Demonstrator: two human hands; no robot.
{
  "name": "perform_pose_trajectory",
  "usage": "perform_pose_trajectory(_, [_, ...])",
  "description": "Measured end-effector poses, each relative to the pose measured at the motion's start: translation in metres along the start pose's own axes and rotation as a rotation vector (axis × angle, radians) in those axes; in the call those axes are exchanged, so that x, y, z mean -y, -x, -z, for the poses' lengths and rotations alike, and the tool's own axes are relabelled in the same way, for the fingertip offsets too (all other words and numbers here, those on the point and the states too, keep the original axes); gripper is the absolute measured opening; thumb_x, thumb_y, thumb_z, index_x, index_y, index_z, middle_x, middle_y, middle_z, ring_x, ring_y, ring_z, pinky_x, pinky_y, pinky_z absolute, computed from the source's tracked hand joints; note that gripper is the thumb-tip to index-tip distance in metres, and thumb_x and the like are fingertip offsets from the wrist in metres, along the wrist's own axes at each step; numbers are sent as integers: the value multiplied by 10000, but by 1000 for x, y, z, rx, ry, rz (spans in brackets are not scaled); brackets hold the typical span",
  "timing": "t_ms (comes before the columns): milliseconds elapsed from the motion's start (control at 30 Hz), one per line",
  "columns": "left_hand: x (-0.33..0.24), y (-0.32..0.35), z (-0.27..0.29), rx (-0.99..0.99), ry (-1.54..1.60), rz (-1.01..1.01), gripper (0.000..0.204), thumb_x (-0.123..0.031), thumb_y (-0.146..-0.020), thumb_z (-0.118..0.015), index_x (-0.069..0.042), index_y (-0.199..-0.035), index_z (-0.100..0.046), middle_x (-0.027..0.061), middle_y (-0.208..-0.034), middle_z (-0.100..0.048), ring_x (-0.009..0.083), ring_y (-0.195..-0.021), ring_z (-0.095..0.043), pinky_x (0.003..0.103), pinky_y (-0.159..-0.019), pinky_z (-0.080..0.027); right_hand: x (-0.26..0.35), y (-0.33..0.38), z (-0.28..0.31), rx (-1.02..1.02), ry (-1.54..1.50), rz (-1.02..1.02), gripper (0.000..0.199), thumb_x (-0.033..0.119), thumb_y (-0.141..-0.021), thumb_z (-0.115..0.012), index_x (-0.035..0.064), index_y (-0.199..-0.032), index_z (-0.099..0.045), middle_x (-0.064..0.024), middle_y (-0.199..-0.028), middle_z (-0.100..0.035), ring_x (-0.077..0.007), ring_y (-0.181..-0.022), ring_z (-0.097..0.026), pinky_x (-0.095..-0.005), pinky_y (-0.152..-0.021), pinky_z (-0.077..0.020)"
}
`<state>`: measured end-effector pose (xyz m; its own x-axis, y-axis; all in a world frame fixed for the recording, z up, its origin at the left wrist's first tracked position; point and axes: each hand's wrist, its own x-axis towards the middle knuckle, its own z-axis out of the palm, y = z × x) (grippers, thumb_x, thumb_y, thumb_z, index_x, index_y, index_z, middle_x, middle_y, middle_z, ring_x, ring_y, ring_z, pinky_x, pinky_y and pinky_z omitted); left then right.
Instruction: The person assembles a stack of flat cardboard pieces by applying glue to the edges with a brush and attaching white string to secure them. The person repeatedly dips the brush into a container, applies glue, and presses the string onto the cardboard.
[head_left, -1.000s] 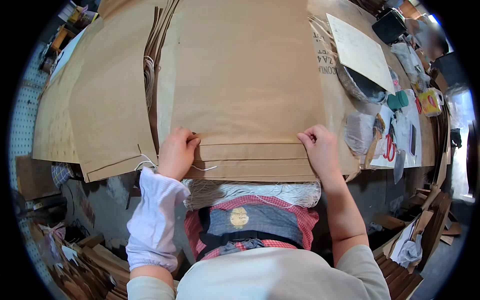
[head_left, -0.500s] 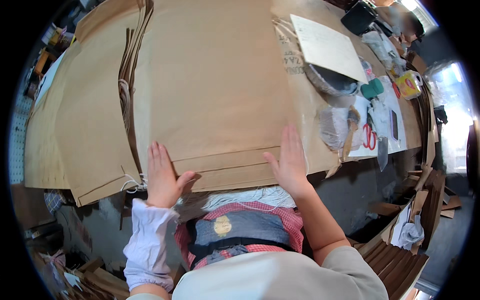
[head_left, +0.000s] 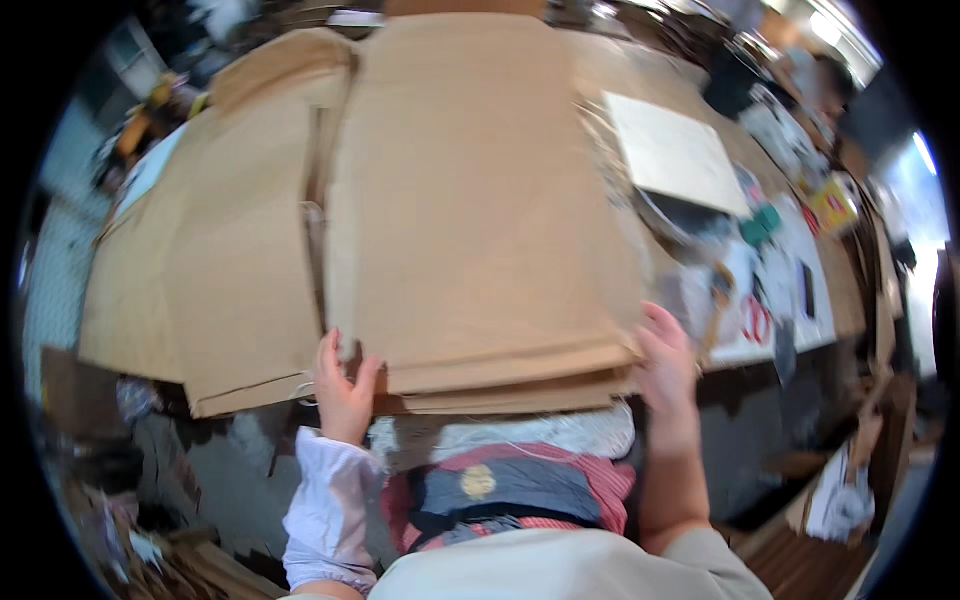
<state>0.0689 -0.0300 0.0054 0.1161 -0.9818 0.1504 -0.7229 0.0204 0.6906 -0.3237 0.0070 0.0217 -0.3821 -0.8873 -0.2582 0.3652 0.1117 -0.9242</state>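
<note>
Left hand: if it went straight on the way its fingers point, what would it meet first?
Probably the dark paper edges beside the middle brown sheet, though blur makes their height unclear.

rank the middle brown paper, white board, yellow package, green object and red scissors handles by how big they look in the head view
1. Middle brown paper
2. White board
3. Yellow package
4. Green object and red scissors handles: both blurred and too alike to rank

Readable text: none | yellow package: print too blurred to read | numbers, signs: none legible
</note>
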Motion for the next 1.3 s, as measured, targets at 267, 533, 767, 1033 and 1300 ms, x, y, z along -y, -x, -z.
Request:
perform_pose_trajectory(267, [-14,23,33,-45,-96,-278,203,-141,-864,-607,-38,-713,-517,124,-628,-539,299,-536,-526,399,-476,-385,-20,12,0,182,853,246,311,55,-900,-493,-52,-1192,-487,-140,-1045,-617,-157,-977,-581,-270,-847,-448])
perform_pose_trajectory(533, [126,-1,176,-609,-335,-96,193,-136,-900,-550,-6,-757,-544,147,-658,-538,320,-604,-523,383,-558,-416,-67,25,-206,700,322,-195,497,17,-894,-477,16,-1371,-337,-46,-1016,-563,-94,-806,-532,-232,-660,-460])
perform_pose_trajectory(767, [287,-64,273,-528,-235,92,278,-220,-933,-515,29,-840,-595,168,-716,-621,260,-629,-585,368,-622,-457,-158,36,-331,718,650,69,387,15,-852,-469,-22,-1234,-422,-153,-821,-607,-213,-703,-607,-331,-628,-502])
perform_pose_trajectory(1033, [248,-71,224,-574,-894,467,371,-253,-882,-561,-52,-1191,-524,174,-1141,-572,341,-1103,-510,434,-854,-443,-43,62,-206,1416,850,204,605,229,-877,-615,58,-1396,-353,-121,-930,-642,-227,-847,-622,-311,-739,-500])
perform_pose_trajectory(1300, [11,37,74,-166,-459,-612,353,-46,-709,-745,-33,-1030,-599,136,-969,-616,335,-899,-585,427,-763,-461,70,13,56,-128,1869,422,446,-88,-707,-530,43,-1128,-592,-133,-894,-560,-300,-803,-586,-374,-711,-471])
